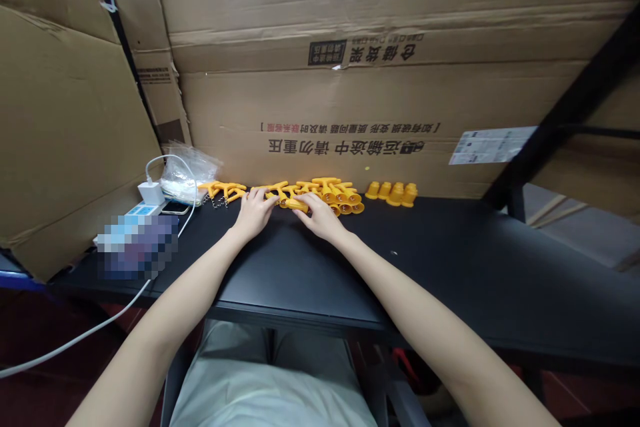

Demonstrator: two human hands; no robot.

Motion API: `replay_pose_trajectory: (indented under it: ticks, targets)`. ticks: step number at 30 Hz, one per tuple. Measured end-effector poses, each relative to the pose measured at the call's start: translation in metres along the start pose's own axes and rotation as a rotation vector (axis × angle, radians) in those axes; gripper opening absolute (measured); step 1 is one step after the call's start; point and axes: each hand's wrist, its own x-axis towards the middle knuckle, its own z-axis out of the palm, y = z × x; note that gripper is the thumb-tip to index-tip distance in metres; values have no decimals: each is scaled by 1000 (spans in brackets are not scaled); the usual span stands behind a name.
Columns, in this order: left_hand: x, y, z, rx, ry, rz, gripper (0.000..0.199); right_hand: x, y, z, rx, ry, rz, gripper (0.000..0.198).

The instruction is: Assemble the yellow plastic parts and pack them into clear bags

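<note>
My right hand (pixel 320 213) is closed on a yellow plastic corkscrew (pixel 296 204), its thumb below and fingers above. My left hand (pixel 253 213) is curled at the left end of that piece, thumb and fingertips close together; its exact grip is partly hidden. Just behind my hands lies a row of yellow corkscrews (pixel 327 185) with T-shaped handles and round, flared open ends facing me. To the left of my left hand are loose yellow handles (pixel 230 188) with dark metal spirals. Several yellow cone-shaped caps (pixel 395 193) stand upright on the right.
The black table (pixel 450 260) meets an upright cardboard sheet (pixel 325 93) behind the parts. At left are a power strip (pixel 145 208) with a white charger (pixel 151 193), a white cable (pixel 120 312), a phone (pixel 176 208) and a clear plastic bag (pixel 187 170).
</note>
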Motion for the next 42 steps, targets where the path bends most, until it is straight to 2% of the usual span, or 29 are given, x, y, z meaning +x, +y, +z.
replay_pose_trajectory:
  ticks: [6,16,24,30,35,42]
  targets:
    - [0,0,5,-83,90,103,29,0,-2,1,45,4,-33,28]
    - [2,-13,13,-247,213,190,34,0,0,2,78,10,-46,28]
    - [1,-15,13,-342,168,224,47,-1,7,3,70,-3,-6,29]
    - [0,-15,10,-363,144,264,49,-1,7,0,92,-1,-49,28]
    - [-1,-14,9,-375,117,230,49,0,4,-5,129,-18,-85,29]
    - [-1,-12,4,-366,119,75,45,2,-1,-8,144,-56,-69,28]
